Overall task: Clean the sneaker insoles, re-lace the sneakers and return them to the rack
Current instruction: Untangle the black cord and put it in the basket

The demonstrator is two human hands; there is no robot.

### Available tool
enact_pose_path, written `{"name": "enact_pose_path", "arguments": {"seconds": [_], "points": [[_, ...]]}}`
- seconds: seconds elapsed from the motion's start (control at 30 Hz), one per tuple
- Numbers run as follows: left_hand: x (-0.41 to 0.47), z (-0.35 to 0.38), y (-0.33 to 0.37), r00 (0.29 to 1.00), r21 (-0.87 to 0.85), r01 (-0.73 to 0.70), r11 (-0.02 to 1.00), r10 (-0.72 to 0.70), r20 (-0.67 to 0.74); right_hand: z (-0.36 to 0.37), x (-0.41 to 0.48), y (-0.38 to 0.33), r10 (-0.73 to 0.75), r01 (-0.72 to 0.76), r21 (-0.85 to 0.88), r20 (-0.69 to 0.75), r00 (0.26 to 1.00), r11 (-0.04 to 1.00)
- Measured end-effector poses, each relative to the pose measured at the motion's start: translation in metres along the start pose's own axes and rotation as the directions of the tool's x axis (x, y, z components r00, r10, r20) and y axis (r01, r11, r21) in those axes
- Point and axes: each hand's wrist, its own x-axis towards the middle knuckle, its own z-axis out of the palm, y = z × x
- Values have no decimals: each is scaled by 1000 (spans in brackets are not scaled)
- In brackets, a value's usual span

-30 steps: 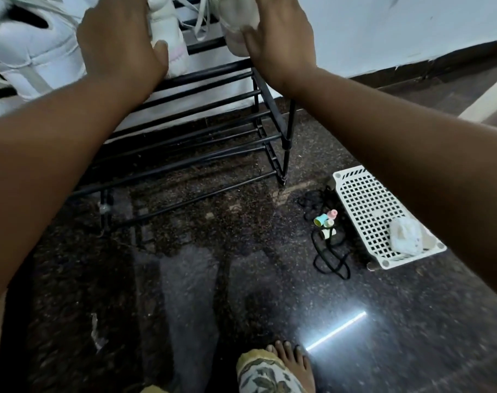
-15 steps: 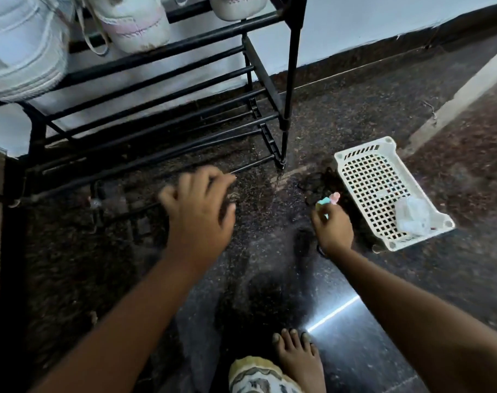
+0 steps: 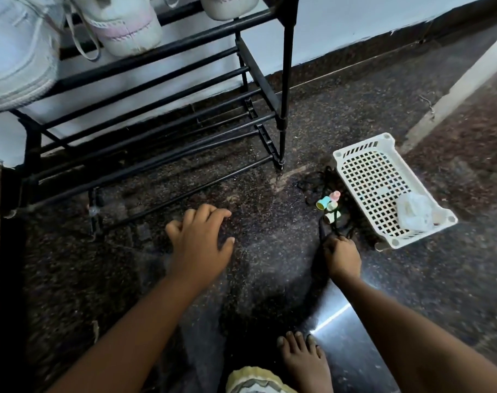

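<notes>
sneakers [image 3: 128, 29] up on the top bars of the rack [image 3: 145, 80], toes poking over the edge, one lace hanging down. right hand [image 3: 342, 258] low at the floor [image 3: 270, 211], fingertips pinched on a black cord [image 3: 331, 226]. looks like tidying now, sneakers back in place. best to keep the pinch tight near the cord's end and lift slow, so the tangle by the basket [image 3: 383, 148] does not drag the little clips [image 3: 329, 204] along. best to gather the loops before lifting, and set them in the basket beside the clear bag [image 3: 414, 212]. left hand [image 3: 202, 242] loose over bare floor, fingers bent and a bit spread, holding nothing; cannot tell if touching. good for a steady lean. dark speckled stone floor, shiny, with a bright strip of light near a bare foot [image 3: 304, 361]. white wall [image 3: 355, 24] behind the rack, dark strip along its bottom. lower bars of the rack bare.
</notes>
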Motion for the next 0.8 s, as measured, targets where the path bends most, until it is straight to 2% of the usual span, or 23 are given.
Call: {"name": "enact_pose_path", "arguments": {"seconds": [0.1,0.17,0.27,0.33,0.43,0.57,0.7,0.8], "points": [[7,-11,4,1000,3,-22,1000,22,15,-13,-6,-10,94,-81,183,-64,993,980],[10,-23,9,999,-17,-32,999,32,26,-26,-10,-23,151,-108,363,-91,984,926],[13,-43,17,994,-74,-50,996,57,98,-53,-17,-52,215,-67,650,-151,965,757],[12,-58,22,983,-158,-44,986,71,168,-84,-25,-77,180,35,782,-186,966,622],[9,-86,31,981,-333,13,943,52,186,-142,-38,-107,92,208,834,-294,951,511],[-2,-132,52,995,-445,69,893,-29,96,-228,-59,-131,25,351,840,-396,918,414],[-17,-169,72,997,-600,79,796,-55,59,-302,-84,-150,-133,410,843,-388,912,348],[-31,-191,92,998,-685,60,726,-36,48,-349,-106,-169,-280,439,829,-354,892,348]]}}
